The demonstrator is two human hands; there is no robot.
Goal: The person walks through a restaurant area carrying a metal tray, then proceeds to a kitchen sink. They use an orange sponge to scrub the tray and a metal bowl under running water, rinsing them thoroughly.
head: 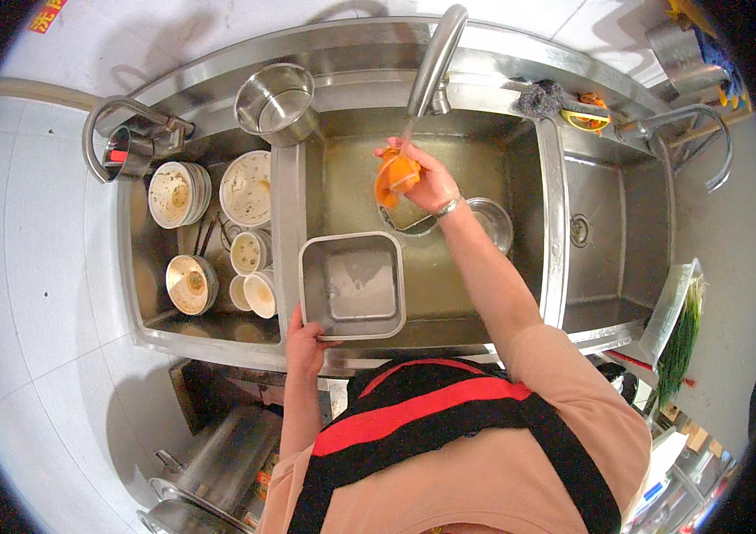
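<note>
My left hand (306,344) grips the near left corner of a square metal pan (362,284), which is tilted above the near left part of the middle sink (525,200). In my right hand (433,180) is a bunched orange cloth (395,177), under the stream from the middle faucet (437,60). Cloudy water covers the sink's bottom. Below the cloth a metal container (411,220) lies in that water, partly hidden by my right hand. A round clear or metal bowl (490,223) stands beside my right forearm, which hides part of it.
The left sink (144,267) holds stacked dirty bowls (179,193), cups (249,252) and chopsticks (208,235). A metal pot (276,103) stands on the back left divider. A scouring pad (540,99) and a brush (582,110) lie on the back right ledge. Green stalks (680,340) are at the right.
</note>
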